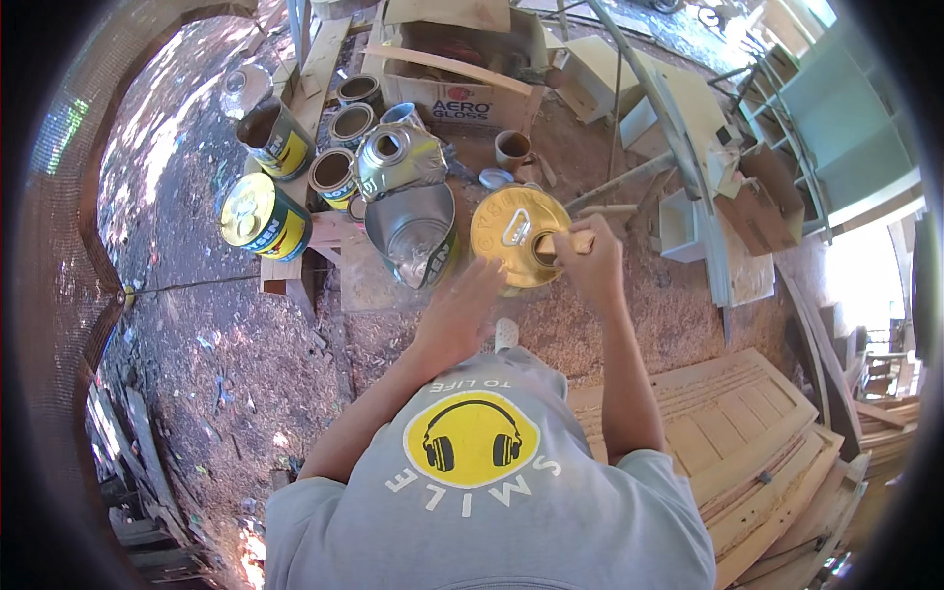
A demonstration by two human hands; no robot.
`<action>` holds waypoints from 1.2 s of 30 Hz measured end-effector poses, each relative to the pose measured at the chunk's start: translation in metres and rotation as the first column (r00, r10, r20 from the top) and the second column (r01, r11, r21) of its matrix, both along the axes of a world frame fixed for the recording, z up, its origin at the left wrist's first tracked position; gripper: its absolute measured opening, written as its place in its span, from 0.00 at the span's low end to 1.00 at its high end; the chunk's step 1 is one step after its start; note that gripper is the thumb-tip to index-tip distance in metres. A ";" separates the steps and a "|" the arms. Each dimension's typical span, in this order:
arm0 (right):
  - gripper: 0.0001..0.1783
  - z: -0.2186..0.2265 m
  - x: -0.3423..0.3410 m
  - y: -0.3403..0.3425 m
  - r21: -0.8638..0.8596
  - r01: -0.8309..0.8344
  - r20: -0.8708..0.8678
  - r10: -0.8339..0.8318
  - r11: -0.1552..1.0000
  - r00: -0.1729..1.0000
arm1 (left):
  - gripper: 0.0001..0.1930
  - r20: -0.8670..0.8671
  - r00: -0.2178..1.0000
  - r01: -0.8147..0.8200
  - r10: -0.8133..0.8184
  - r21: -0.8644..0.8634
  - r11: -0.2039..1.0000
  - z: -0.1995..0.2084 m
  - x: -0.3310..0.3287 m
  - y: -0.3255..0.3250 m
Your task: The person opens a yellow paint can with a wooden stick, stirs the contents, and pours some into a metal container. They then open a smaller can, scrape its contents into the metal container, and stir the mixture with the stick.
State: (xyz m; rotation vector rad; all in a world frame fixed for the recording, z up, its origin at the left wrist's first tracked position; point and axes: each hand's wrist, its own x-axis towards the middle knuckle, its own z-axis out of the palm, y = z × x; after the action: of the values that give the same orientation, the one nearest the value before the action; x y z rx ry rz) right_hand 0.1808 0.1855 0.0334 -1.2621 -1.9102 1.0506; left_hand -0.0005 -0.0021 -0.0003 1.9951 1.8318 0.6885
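Note:
A round gold-topped can [497, 211] with a pale handle on its lid stands in front of me. My right hand [596, 264] is closed around a short piece of wood [582, 242], whose end is at the can's round opening. My left hand [464, 307], slightly blurred, is stretched out with its fingers against the near left side of the can. Left of it stands a large open metal can [409, 218] with a bare silvery inside. What lies inside the gold-topped can is hidden.
Several used paint cans, among them a yellow-and-green can [264, 218], stand on a wooden bench at the left. Behind are a cardboard box [462, 93] and a brown cup [511, 147]. Carved wooden door panels [728, 418] lie at the right.

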 end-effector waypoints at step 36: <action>0.12 0.061 -0.010 -0.004 0.273 0.023 0.255 -0.095 0.962 0.962 | 0.45 -0.034 0.999 0.005 -0.004 0.023 1.000 -0.006 -0.002 -0.001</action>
State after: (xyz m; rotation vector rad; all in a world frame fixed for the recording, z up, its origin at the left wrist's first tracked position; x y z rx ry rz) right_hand 0.1712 0.1815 0.0944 -1.3448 -2.1147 0.5872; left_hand -0.0023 -0.0034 -0.0061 2.0369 1.8462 0.6816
